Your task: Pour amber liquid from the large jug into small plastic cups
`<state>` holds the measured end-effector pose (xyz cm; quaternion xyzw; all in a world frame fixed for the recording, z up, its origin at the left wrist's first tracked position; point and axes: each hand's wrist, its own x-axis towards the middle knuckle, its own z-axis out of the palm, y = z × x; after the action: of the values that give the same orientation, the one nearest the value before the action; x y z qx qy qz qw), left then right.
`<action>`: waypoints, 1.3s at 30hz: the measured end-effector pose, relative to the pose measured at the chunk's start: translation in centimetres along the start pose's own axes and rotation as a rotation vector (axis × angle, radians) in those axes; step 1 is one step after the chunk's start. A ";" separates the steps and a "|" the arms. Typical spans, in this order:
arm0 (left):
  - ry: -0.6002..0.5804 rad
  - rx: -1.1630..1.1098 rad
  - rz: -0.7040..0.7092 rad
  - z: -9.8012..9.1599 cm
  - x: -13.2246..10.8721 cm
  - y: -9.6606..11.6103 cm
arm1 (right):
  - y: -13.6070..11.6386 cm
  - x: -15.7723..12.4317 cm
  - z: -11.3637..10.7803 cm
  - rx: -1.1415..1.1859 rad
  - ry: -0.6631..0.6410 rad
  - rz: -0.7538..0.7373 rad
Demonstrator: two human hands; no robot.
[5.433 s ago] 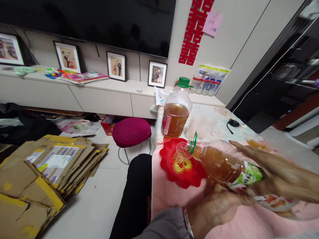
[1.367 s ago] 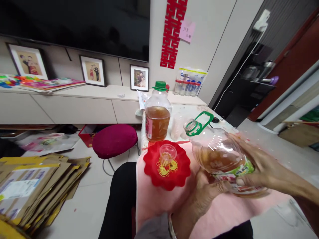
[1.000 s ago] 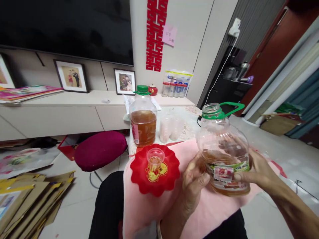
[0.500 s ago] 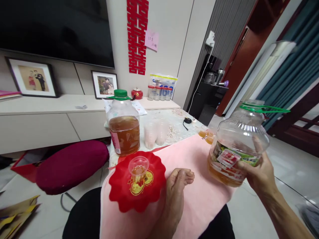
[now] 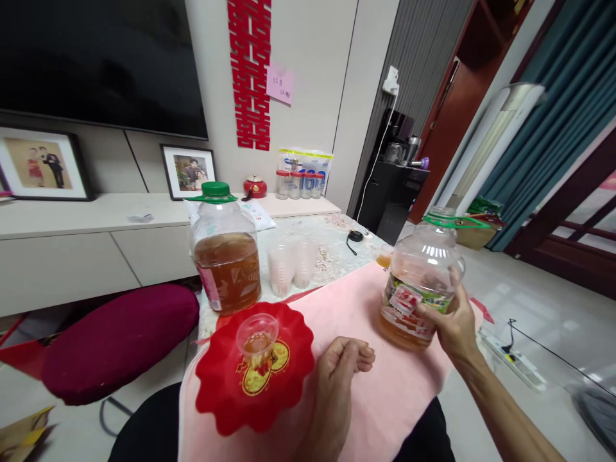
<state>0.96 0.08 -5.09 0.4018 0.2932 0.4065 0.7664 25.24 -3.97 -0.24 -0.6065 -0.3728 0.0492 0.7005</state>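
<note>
My right hand (image 5: 455, 317) grips a clear plastic jug (image 5: 418, 276) by its side. A little amber liquid lies in its bottom, its neck has no cap, and a green handle rings it. The jug is upright over the right part of a pink cloth (image 5: 366, 308). My left hand (image 5: 339, 372) rests on the cloth with its fingers curled; nothing shows in them. Beside it on the left is a red scalloped dish (image 5: 216, 385) bearing a clear plastic cup (image 5: 257, 333) with some amber liquid. Behind the dish stands a fuller jug (image 5: 226, 263) with a green cap.
Two stacks of clear cups (image 5: 292, 266) stand mid-table. Farther right are a cup of amber liquid (image 5: 384, 256) and a black corded object (image 5: 355, 237). Lidded jars (image 5: 299, 185) and a red pot (image 5: 255, 187) line the cabinet. A maroon stool (image 5: 120, 343) is at left.
My right hand has brought the jug left and set it lower, closer to the cloth. My left hand has stayed nearly still. The view has shifted slightly.
</note>
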 end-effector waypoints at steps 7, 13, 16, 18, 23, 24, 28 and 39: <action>-0.074 -0.046 -0.049 0.3 -0.3 0.4 | -0.1 -0.4 5.9 0.085 -0.088 -0.002; -0.175 -0.132 -0.073 0.5 -0.4 1.0 | 0.4 -0.8 11.2 0.202 -0.169 0.000; -0.214 -0.193 -0.073 0.5 -0.3 1.1 | 0.7 -1.3 13.2 0.244 -0.215 0.000; -0.217 -0.204 -0.061 0.5 -0.2 1.2 | 1.0 -1.7 14.1 0.262 -0.244 -0.008; -0.199 -0.190 -0.042 0.4 -0.4 1.4 | 1.9 -2.6 14.8 0.269 -0.291 -0.025; -0.192 -0.183 -0.042 0.3 -0.4 1.4 | 2.0 -2.7 14.8 0.267 -0.295 -0.025; -0.150 -0.119 -0.013 0.1 -0.4 1.5 | 2.0 -3.1 14.5 0.253 -0.309 -0.021; -0.121 -0.076 0.036 -0.1 0.0 0.8 | 3.5 -8.7 11.0 0.226 -0.184 0.164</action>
<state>0.55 0.38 -4.46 0.4013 0.2235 0.4061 0.7900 13.96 1.32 -7.57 -0.5453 -0.3769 0.2032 0.7206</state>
